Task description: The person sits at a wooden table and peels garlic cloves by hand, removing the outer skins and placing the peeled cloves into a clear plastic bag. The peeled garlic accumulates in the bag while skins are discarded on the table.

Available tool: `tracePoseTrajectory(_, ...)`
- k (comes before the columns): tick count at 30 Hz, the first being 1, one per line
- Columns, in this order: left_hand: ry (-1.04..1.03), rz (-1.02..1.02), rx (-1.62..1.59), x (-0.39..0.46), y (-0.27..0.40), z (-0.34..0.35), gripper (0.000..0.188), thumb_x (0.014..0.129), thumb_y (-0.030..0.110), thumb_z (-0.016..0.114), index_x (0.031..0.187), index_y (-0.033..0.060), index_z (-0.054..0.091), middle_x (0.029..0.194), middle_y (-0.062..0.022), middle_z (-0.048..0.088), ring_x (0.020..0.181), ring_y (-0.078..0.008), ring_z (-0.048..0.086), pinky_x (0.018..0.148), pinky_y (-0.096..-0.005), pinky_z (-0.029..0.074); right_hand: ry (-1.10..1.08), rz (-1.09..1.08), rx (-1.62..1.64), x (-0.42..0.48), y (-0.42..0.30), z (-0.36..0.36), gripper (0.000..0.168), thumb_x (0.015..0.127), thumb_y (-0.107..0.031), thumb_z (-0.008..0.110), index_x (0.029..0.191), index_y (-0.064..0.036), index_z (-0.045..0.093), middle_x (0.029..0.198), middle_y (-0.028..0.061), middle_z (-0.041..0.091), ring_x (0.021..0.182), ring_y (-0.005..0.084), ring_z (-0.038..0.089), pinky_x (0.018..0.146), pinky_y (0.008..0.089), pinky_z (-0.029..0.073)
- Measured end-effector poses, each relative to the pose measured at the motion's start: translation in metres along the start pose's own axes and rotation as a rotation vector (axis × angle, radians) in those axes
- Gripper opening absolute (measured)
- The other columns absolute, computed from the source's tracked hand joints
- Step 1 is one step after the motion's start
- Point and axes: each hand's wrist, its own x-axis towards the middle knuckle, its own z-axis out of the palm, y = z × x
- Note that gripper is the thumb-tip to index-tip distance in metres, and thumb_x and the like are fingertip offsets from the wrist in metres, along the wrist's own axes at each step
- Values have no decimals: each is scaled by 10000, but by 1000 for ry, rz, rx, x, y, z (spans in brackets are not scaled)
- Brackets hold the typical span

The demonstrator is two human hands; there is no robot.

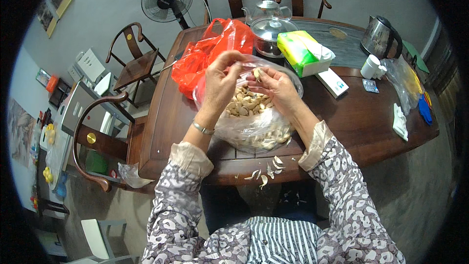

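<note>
Pale garlic cloves [246,105] fill a clear plastic bag [240,129] that lies wide on the wooden table before me. Between the thumb and fingers of my right hand [280,87] is a single garlic clove [257,74], held above the bag's mouth. My left hand [222,80] hovers just to its left, thumb and fingertips drawn close together near the bag's raised film. Whether anything is pinched there cannot be made out. Loose garlic skins [271,171] lie scattered along the near table edge.
A red plastic bag [216,51] sits behind my left hand. Beyond the garlic stand a glass teapot [267,9], a lidded glass pot [273,31] and a tissue pack [304,53]. At right are a kettle [379,38], white bottles [370,66] and a crumpled tissue [399,121].
</note>
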Motion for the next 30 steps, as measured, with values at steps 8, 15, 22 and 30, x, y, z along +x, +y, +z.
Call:
tracePoseTrajectory(8,-106,-200,449,-20,-77,-15,263,884,109,602,1126,26,664,973,-146,702,868,-234,681,747,-321,529,-275,72,55,-12,-6,10,242,982,-203,561,1122,-11,610,952,50,657,810,99,618,782,244,527)
tracePoseTrajectory(15,38,15,376,-21,-29,-5,357,880,10,637,1235,12,604,1112,-103,671,782,-109,650,678,-245,533,136,65,75,1,4,-14,226,978,-200,570,1083,-7,618,913,43,670,769,84,634,733,236,559)
tracePoseTrajectory(22,-20,-183,41,-27,-3,-7,215,897,38,649,1103,-25,663,921,-42,674,666,-39,592,555,-193,487,27,96,45,-10,-6,11,261,970,-208,586,1114,2,642,901,18,660,751,56,610,729,236,563)
tracePoseTrajectory(30,-48,-215,-88,-31,-8,-2,202,881,50,657,1067,-26,677,887,-37,697,713,-52,624,598,-206,519,17,63,-9,-13,-7,8,245,962,-207,598,1062,10,656,857,21,656,705,59,600,693,214,549)
